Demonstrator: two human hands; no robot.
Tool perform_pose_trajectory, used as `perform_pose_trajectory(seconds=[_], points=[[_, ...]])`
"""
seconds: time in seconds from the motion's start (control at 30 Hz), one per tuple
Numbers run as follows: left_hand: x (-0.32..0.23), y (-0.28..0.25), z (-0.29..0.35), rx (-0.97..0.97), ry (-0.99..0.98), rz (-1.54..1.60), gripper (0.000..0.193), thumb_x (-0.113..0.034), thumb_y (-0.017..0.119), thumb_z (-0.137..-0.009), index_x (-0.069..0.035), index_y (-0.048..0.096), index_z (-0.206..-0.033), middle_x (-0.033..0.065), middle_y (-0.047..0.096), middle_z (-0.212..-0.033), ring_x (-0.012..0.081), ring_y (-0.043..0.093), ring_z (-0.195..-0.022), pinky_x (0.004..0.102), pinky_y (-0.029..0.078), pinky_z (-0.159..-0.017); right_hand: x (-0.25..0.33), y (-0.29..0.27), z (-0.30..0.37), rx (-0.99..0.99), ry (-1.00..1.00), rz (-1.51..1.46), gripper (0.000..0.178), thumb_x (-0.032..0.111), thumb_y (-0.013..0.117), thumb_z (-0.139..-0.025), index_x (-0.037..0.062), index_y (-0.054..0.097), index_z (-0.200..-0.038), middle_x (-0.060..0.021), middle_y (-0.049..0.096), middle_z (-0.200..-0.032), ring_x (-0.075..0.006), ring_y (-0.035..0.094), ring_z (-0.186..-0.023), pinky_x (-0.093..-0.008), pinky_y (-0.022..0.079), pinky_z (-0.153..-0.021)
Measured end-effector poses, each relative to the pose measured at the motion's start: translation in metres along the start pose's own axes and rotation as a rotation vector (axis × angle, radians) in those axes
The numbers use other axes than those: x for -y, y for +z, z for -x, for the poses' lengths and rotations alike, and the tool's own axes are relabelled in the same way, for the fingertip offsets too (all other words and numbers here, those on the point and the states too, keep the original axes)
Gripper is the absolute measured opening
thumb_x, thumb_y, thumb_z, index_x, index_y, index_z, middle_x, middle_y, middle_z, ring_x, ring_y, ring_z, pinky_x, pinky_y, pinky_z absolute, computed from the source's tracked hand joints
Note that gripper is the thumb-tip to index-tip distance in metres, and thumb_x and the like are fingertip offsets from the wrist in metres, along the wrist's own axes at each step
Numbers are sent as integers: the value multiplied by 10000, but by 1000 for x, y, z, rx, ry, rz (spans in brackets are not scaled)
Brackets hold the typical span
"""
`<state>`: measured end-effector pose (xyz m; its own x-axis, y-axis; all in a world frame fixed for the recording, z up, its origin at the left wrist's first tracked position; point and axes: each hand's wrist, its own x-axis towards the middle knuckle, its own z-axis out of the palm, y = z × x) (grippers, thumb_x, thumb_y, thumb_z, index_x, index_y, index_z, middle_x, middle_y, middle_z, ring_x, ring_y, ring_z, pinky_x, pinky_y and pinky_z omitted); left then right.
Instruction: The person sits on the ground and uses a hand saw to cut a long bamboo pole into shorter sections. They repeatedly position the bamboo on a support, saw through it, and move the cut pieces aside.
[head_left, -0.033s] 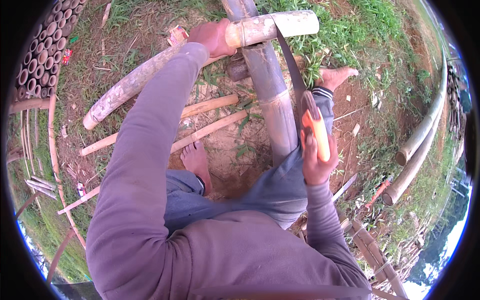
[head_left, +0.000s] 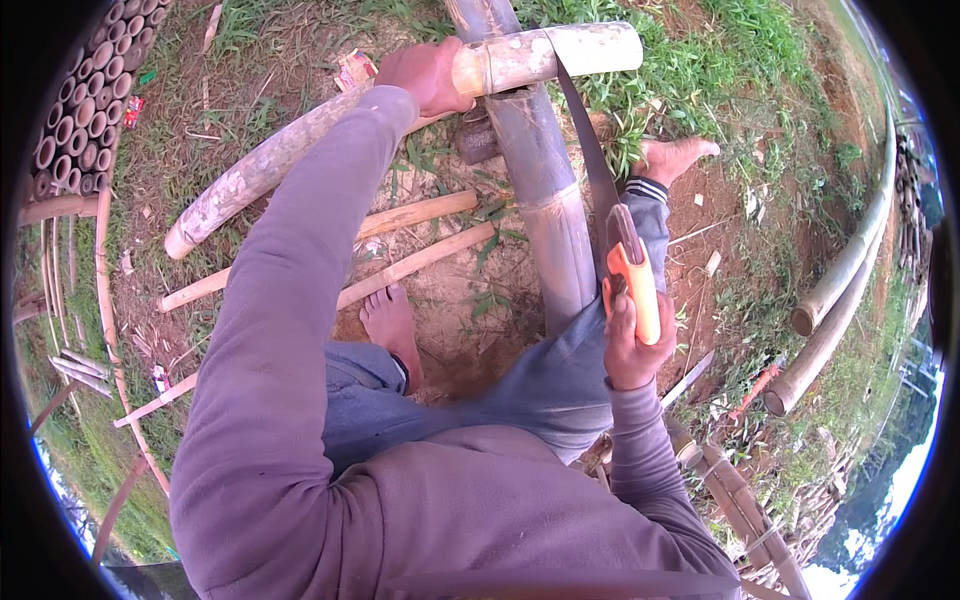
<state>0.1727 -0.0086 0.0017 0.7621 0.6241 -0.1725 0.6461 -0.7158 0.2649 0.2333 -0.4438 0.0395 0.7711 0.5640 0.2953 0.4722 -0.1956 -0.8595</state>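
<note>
My left hand is wrapped round a pale, mottled bamboo pole, pressing it across a thick grey bamboo beam. The pole slants down to the left beneath my forearm, which hides part of it. In my right hand is a handsaw with an orange handle, gripped over my right thigh. Its dark blade runs up and away and meets the pole to the right of my left hand, just past the beam. How deep the blade sits in the pole I cannot tell.
Split bamboo strips lie on the ground left of the beam, near my bare foot. Stacked bamboo tubes stand far left. Long poles lie at the right. A long blade lies beside my right forearm.
My right hand and the saw have shifted slightly toward me. My left hand and the pole have stayed almost in place.
</note>
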Motion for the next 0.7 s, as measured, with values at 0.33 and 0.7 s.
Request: perform_pose_trajectory(seconds=[0.33, 0.7], points=[[-4, -9, 0, 4, 23, 8, 808, -516, 877, -718, -135, 619, -1383, 189, 758, -1224, 410, 735, -1134, 520, 574, -995, 16, 107, -160, 34, -18, 192, 287, 256, 807, -972, -12, 729, -1041, -205, 759, -831, -331, 774, -761, -405, 581, -700], [-12, -6, -12, 9, 53, 17, 794, -519, 884, -739, -135, 620, -1382, 182, 765, -1200, 405, 735, -1130, 521, 564, -993, -4, 128, -188, -4, -20, 194, 376, 342, 803, -975, -16, 694, -1011, -223, 733, -787, -389, 767, -776, -449, 578, -695]])
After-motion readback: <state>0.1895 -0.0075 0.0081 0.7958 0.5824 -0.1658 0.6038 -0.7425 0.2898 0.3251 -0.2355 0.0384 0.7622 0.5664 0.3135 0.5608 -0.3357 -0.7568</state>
